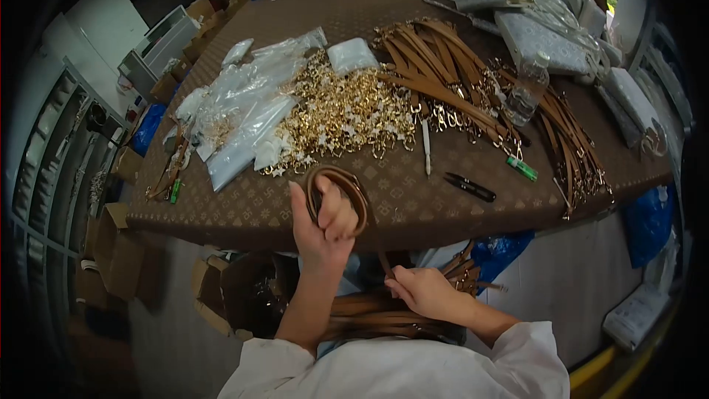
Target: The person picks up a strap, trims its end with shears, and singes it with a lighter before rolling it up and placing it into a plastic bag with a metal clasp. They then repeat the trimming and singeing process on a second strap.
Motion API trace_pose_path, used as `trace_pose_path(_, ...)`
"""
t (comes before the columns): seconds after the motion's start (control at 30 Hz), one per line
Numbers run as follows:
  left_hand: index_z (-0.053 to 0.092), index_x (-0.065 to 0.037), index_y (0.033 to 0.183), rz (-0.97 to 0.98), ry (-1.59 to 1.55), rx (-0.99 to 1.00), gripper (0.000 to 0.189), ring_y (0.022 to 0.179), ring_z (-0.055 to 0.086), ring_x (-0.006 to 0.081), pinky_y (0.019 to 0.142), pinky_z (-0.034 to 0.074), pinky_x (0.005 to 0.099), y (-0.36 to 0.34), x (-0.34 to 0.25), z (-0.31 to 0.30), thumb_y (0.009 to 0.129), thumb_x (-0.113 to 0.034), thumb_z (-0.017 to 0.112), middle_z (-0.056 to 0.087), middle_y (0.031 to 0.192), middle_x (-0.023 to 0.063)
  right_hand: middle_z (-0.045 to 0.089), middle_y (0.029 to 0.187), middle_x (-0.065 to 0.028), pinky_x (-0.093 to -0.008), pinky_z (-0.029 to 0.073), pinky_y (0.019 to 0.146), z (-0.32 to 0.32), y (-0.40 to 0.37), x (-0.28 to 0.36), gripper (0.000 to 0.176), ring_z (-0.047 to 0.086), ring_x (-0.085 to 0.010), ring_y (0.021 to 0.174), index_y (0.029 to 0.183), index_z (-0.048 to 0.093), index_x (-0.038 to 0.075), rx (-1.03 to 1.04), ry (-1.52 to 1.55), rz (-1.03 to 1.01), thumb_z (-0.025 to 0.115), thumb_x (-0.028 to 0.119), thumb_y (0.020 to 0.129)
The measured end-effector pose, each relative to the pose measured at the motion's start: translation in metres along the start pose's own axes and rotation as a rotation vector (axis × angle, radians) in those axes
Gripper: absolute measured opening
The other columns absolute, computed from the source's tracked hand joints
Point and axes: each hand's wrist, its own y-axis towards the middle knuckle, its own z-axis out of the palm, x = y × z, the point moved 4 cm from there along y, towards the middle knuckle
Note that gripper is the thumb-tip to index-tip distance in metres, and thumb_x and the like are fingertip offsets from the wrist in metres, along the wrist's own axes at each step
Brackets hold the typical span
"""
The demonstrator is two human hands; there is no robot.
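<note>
A brown leather strap (pixel 360 203) is coiled in loops around the fingers of my left hand (pixel 326 225), which is closed above the table's front edge. Lower and to the right, my right hand (pixel 422 292) pinches the strap's hanging length between thumb and fingers. Across my lap lies a bundle of similar brown straps (pixel 391 316), partly hidden by my forearms. Beyond my left hand, a big heap of gold-coloured metal clasps (pixel 347 111) spreads over the patterned brown tablecloth (pixel 391 214).
Clear plastic bags (pixel 251 133) lie left of the clasps. More brown straps (pixel 436 59), a water bottle (pixel 529 89), a black pen (pixel 470 187) and a green lighter (pixel 522 168) are on the right. Silvery bags (pixel 546 37) pile up behind. An open cardboard box (pixel 214 288) stands below the table.
</note>
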Motion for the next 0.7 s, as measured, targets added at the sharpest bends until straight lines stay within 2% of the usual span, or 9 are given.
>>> trace_pose_path(0.1,0.05,-0.002,0.109,0.19,0.437,-0.037,0.06,0.046,0.033,0.0077,0.043,0.029,0.0227,0.011,0.014,-0.017,0.093,-0.055,0.027,0.036,0.06,-0.0017,0.061,0.067,-0.0069,-0.0292,0.047,0.055,-0.011,-0.014,0.01,0.014,0.061,-0.0202,0.06,0.091,0.051,-0.001,0.375,0.563,0.265,0.048,0.013,0.092)
trace_pose_path(0.23,0.043,0.0,0.123,0.097,0.83,-0.081,0.08,0.054,0.04,0.0108,0.05,0.035,0.0245,-0.004,0.063,-0.04,0.086,-0.068,0.023,0.044,0.069,0.0012,0.06,0.066,-0.0061,-0.0259,0.046,0.054,-0.05,-0.02,0.017,0.016,0.06,-0.0142,0.06,0.091,0.054,0.0,0.476,0.549,0.22,0.051,0.015,0.092)
trace_pose_path(0.3,0.038,0.003,0.127,0.096,1.272,0.36,0.091,0.057,0.044,0.0107,0.053,0.038,0.0239,-0.02,0.082,-0.036,0.08,-0.075,0.024,0.049,0.074,0.0024,0.061,0.065,-0.0035,-0.0225,0.046,0.053,-0.08,-0.019,0.026,0.012,0.06,-0.0097,0.058,0.087,0.057,-0.001,0.351,0.465,0.281,0.058,0.011,0.088)
trace_pose_path(0.37,0.041,0.006,0.122,-0.009,1.315,0.415,0.093,0.057,0.045,0.0104,0.053,0.038,0.0237,-0.034,0.081,-0.038,0.08,-0.075,0.027,0.051,0.073,0.0037,0.06,0.064,-0.006,-0.025,0.043,0.05,-0.102,-0.02,0.018,0.016,0.057,-0.0122,0.055,0.082,0.057,-0.001,0.039,0.366,0.305,0.063,0.014,0.084)
trace_pose_path(0.43,0.051,0.007,0.098,0.023,1.653,0.718,0.067,0.05,0.043,0.0149,0.048,0.036,0.0276,-0.046,0.083,-0.034,0.09,-0.058,0.038,0.043,0.058,0.0034,0.06,0.065,-0.0089,-0.0279,0.044,0.053,-0.121,-0.014,0.012,0.019,0.057,-0.0145,0.058,0.08,0.058,-0.001,-0.191,0.144,0.284,0.064,0.017,0.083)
trace_pose_path(0.5,0.053,0.005,0.085,-0.191,1.538,0.661,0.051,0.048,0.044,0.0134,0.045,0.034,0.0265,-0.052,0.079,-0.02,0.092,-0.045,0.044,0.044,0.055,0.0035,0.06,0.068,-0.0061,-0.0267,0.045,0.055,-0.119,-0.004,-0.005,0.018,0.057,-0.012,0.061,0.083,0.059,-0.001,-0.196,0.047,0.178,0.064,0.016,0.084)
trace_pose_path(0.57,0.053,0.002,0.084,-0.77,0.92,0.281,0.046,0.044,0.043,0.0107,0.041,0.033,0.0247,-0.055,0.073,-0.013,0.093,-0.041,0.042,0.046,0.053,0.0021,0.06,0.071,-0.0032,-0.0255,0.045,0.057,-0.102,0.0,-0.024,0.018,0.056,-0.0095,0.064,0.086,0.06,-0.001,-0.194,-0.057,0.054,0.063,0.016,0.085)
trace_pose_path(0.63,0.054,0.001,0.085,-0.736,0.68,0.192,0.05,0.041,0.038,0.0097,0.04,0.029,0.0241,-0.058,0.062,-0.023,0.094,-0.045,0.038,0.042,0.05,-0.0004,0.061,0.075,-0.0045,-0.0263,0.047,0.063,-0.075,0.005,-0.048,0.024,0.058,-0.0113,0.07,0.09,0.061,-0.002,-0.013,0.613,0.16,0.06,0.022,0.089)
trace_pose_path(0.7,0.055,0.0,0.086,-0.662,0.312,0.098,0.059,0.036,0.032,0.0071,0.036,0.027,0.0244,-0.054,0.047,-0.029,0.093,-0.053,0.03,0.033,0.043,-0.0049,0.063,0.079,-0.0054,-0.0251,0.048,0.067,-0.061,0.004,-0.049,0.029,0.061,-0.0135,0.074,0.091,0.061,-0.002,0.07,0.621,0.236,0.056,0.027,0.091)
